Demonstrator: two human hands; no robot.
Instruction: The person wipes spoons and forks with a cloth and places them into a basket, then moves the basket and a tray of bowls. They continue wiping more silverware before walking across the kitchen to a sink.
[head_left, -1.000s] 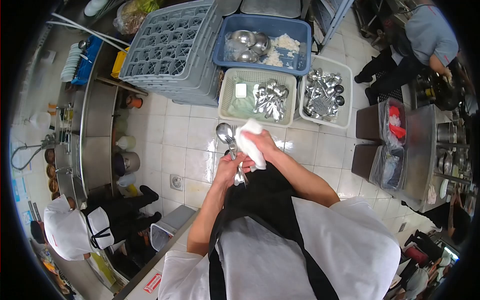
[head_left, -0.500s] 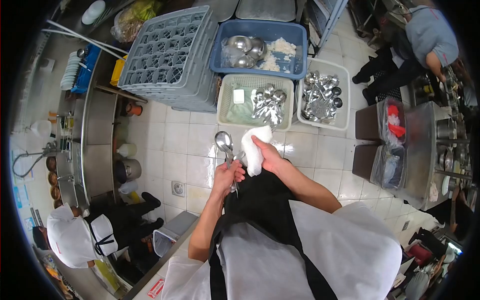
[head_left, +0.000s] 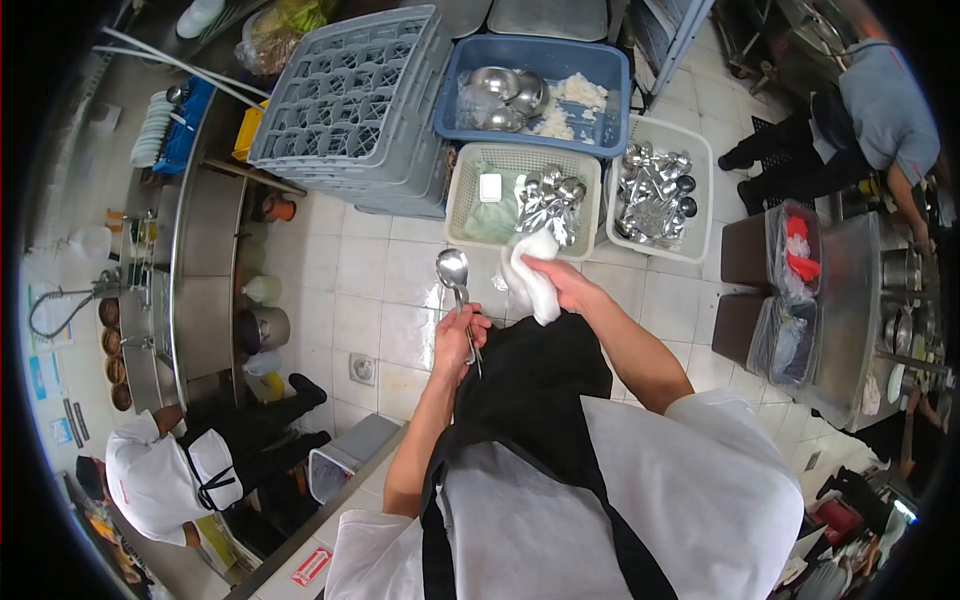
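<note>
My left hand [head_left: 461,338] is closed around the handles of several metal spoons [head_left: 452,268], their bowls pointing away from me. In my right hand [head_left: 568,284] is a folded white cloth [head_left: 535,277], gripped at its right side and hanging a little apart from the spoons. Just beyond the cloth stands a cream perforated basket [head_left: 470,230] with a heap of cutlery [head_left: 549,203] and a small white container [head_left: 490,187]. Right of it, a white bin [head_left: 690,248] holds more spoons and ladles [head_left: 655,190].
Behind is a blue tub [head_left: 450,110] with metal bowls and white scraps. Grey glass racks [head_left: 350,90] are stacked at left. One person [head_left: 170,465] stands at lower left, another [head_left: 885,105] at upper right. Lidless brown bins [head_left: 745,250] stand at right.
The cloth has moved away from the spoons with my right hand, to the right. My left hand still holds the spoons. The view has shifted slightly.
</note>
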